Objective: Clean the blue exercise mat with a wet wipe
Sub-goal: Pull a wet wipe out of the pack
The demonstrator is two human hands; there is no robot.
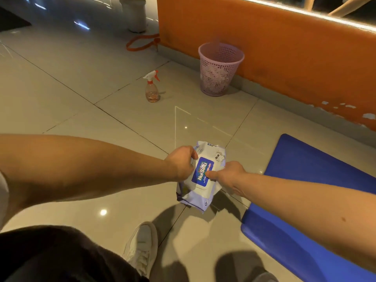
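Left hand [182, 162] grips the wet wipe pack [200, 176] (held above the floor); right hand [227, 176] pinches its lid; blue exercise mat [301, 180] lies just beside

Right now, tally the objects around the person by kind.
Wet wipe pack: 1
Blue mat: 1
Spray bottle: 1
Bins: 2 (pink basket, pale bin)
Orange cord: 1
Total: 6

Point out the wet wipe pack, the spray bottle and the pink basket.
wet wipe pack [200, 169], head view, on the blue lid label.
spray bottle [152, 92], head view, on the clear body.
pink basket [218, 74], head view, on the mesh wall.
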